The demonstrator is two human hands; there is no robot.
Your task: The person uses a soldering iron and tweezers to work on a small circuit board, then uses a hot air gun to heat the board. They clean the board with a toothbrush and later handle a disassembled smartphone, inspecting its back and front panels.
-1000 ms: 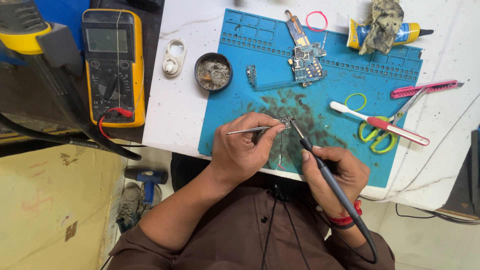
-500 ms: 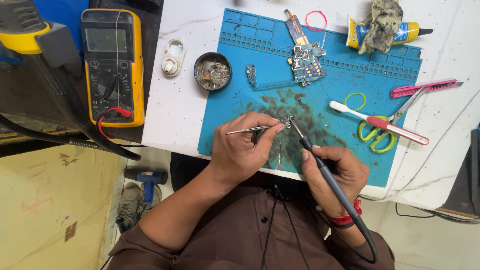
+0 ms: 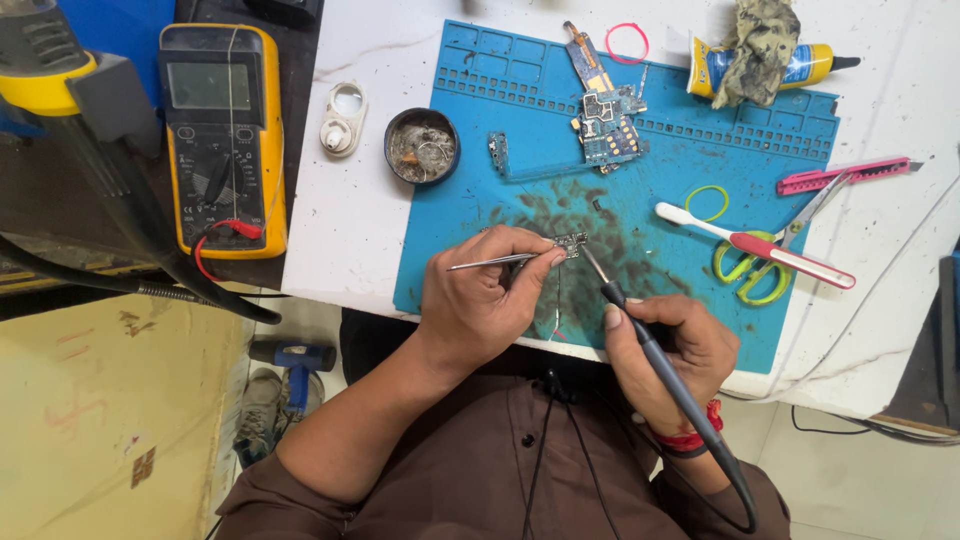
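While the left hand [image 3: 480, 300] pinches a pair of slim metal tweezers [image 3: 500, 261] between thumb and fingers, their tips pin a tiny circuit board [image 3: 571, 241] flat on the blue work mat [image 3: 660, 160], near its front edge. Just to the right, the right hand [image 3: 670, 350] is curled tight in a pen grip around a grey soldering iron [image 3: 660, 370], whose thin tip slants up and left to meet the tiny circuit board's right edge; its dark cord trails back over the wrist, past a red wristband [image 3: 690, 438]. Farther away on the mat lies a larger phone board [image 3: 605, 115], with a pink rubber band [image 3: 627, 43] beyond it. To the right rest a white and red toothbrush [image 3: 755, 240] laid over green-handled scissors [image 3: 750, 270], a yellow rubber band [image 3: 707, 202] and a pink utility knife [image 3: 845, 176]. Left of the mat stand a round tin of solder dross [image 3: 422, 146] and a yellow multimeter [image 3: 222, 135].
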